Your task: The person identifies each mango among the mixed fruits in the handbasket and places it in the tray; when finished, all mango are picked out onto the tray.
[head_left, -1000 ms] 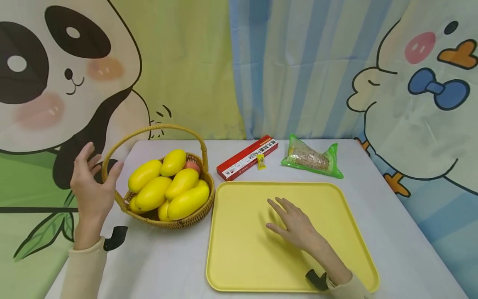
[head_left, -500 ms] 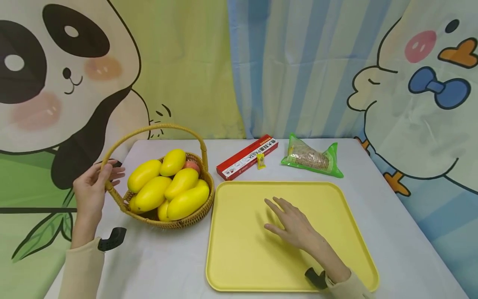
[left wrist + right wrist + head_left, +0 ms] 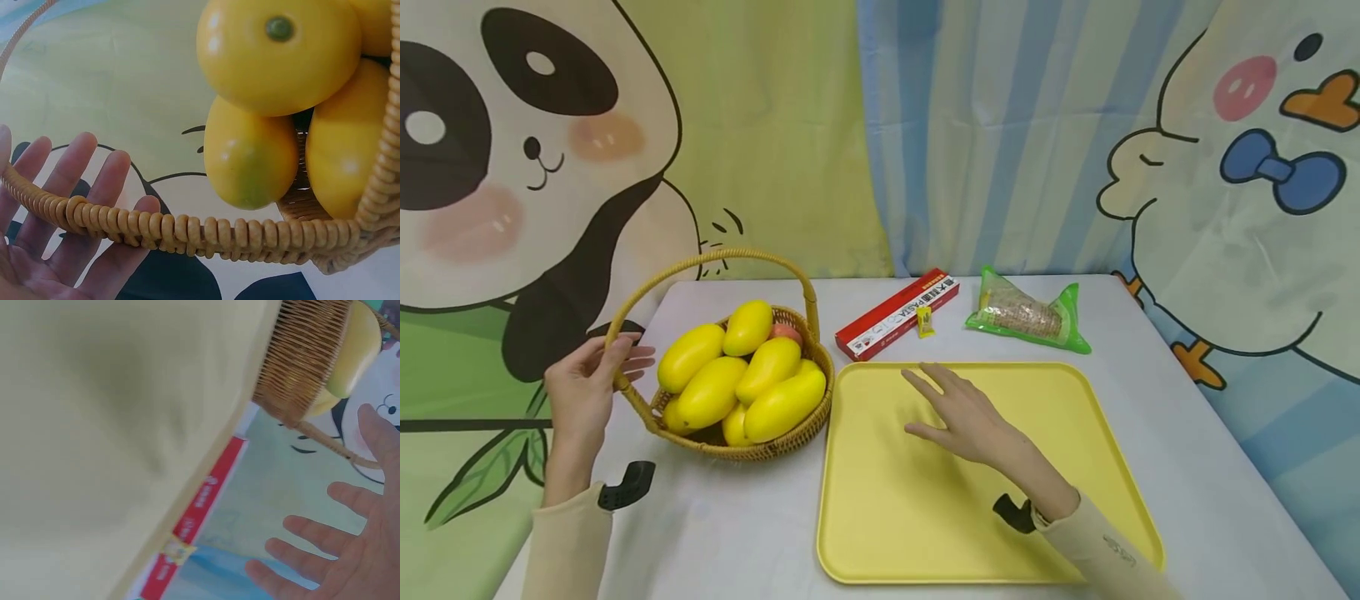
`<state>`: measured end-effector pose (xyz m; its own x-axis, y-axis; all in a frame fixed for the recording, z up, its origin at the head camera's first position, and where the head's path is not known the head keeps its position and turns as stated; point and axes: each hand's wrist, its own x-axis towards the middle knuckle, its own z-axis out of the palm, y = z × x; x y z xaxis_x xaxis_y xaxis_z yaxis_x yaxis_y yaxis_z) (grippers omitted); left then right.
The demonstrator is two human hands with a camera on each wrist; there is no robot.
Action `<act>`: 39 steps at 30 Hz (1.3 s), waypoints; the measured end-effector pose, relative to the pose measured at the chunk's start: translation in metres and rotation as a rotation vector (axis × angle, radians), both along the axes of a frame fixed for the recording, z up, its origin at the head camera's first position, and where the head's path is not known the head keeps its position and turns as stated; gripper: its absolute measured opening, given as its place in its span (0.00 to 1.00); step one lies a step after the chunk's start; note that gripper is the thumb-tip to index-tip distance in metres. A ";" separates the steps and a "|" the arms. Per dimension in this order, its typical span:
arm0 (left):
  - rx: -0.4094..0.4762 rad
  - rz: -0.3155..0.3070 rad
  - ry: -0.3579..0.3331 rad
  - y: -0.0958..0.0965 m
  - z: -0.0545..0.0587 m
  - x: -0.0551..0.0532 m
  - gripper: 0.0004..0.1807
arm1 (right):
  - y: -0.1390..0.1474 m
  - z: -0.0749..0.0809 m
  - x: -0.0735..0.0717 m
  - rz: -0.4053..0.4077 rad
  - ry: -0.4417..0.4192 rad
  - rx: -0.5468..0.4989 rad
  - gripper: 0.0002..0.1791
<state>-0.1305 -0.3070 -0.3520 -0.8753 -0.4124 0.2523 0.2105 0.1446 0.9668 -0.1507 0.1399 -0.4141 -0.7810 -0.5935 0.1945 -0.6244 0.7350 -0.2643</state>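
A wicker basket [image 3: 775, 451] with a tall hoop handle [image 3: 730, 253] stands left of the tray, filled with several yellow mangoes [image 3: 718, 390] and a pinkish-red fruit [image 3: 787, 332]. My left hand [image 3: 582, 385] holds the handle's left side, thumb in front and fingers behind. In the left wrist view, those fingers [image 3: 107, 181] lie rather straight behind the wrapped handle. Over the yellow tray [image 3: 880, 533], my right hand [image 3: 966, 417] hovers palm down, fingers spread and holding nothing. In the right wrist view, the basket's side lies beyond the spread fingers [image 3: 322, 535].
Behind the tray lie a red-and-white pasta box [image 3: 897, 314], a small yellow packet [image 3: 924, 322] against its front side, and a green-edged bag [image 3: 1026, 315] with brownish contents. A printed curtain [image 3: 805, 142] hangs along the table's back edge.
My left hand has come in from beside the basket and taken hold of its handle. The mangoes have shifted slightly right. My right hand has moved left and farther back over the tray.
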 end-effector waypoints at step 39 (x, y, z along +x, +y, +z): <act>0.048 -0.023 -0.031 -0.007 -0.005 0.000 0.09 | -0.166 0.020 -0.031 0.377 0.117 0.236 0.42</act>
<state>-0.1303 -0.3137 -0.3568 -0.8918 -0.4032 0.2054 0.1834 0.0929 0.9786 -0.1821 -0.0257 -0.3940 -0.4828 -0.8707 0.0939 -0.8755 0.4825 -0.0282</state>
